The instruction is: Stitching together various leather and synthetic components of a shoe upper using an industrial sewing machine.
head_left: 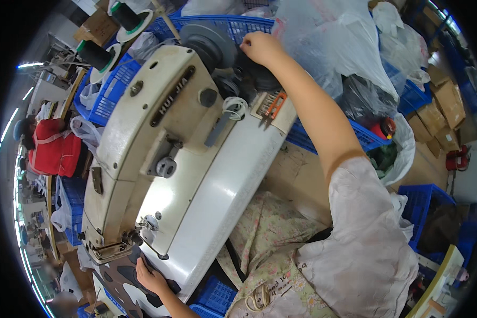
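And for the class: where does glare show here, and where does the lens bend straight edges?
Head view: strong glare on the bed of the sewing machine, a softer shine on the white tabletop; head view again: the strip lights bow along the left rim, where the picture falls away to black.

A sewing workshop: an industrial sewing machine (135, 106) stands at a white desk (217, 196), with large cones of black thread (94, 54) beyond it. Blue plastic crates (418, 209), bulging plastic bags (350, 40) and cardboard boxes (445, 108) crowd around. Farther off, a person in red (55, 151) appears near strip lights (9, 127).
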The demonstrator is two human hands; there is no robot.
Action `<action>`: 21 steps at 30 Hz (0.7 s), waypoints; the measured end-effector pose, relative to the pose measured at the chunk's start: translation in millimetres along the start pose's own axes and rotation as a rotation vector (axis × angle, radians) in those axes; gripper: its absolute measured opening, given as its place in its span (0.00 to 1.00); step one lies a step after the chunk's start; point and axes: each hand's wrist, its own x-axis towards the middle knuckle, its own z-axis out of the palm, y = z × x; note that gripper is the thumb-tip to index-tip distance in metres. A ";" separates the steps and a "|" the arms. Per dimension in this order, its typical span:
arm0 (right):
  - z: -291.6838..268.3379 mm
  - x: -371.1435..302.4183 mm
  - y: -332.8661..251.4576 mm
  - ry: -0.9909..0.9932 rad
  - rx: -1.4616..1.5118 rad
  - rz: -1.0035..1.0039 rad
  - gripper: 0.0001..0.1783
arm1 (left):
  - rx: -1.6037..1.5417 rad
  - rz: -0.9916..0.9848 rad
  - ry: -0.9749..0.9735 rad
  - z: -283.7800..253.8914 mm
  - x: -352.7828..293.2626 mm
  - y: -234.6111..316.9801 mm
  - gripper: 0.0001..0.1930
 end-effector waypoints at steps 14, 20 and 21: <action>72.5 70.7 -17.8 -0.419 -0.009 -0.010 0.25 | 0.017 -0.012 -0.030 -4.4 -10.3 -0.7 0.26; 32.5 75.8 -30.7 0.096 0.055 0.193 0.45 | 0.010 -0.014 -0.032 -7.1 -6.5 7.7 0.27; 22.2 76.5 -30.1 0.099 0.056 0.186 0.45 | 0.010 -0.013 -0.033 -10.0 -6.5 8.8 0.27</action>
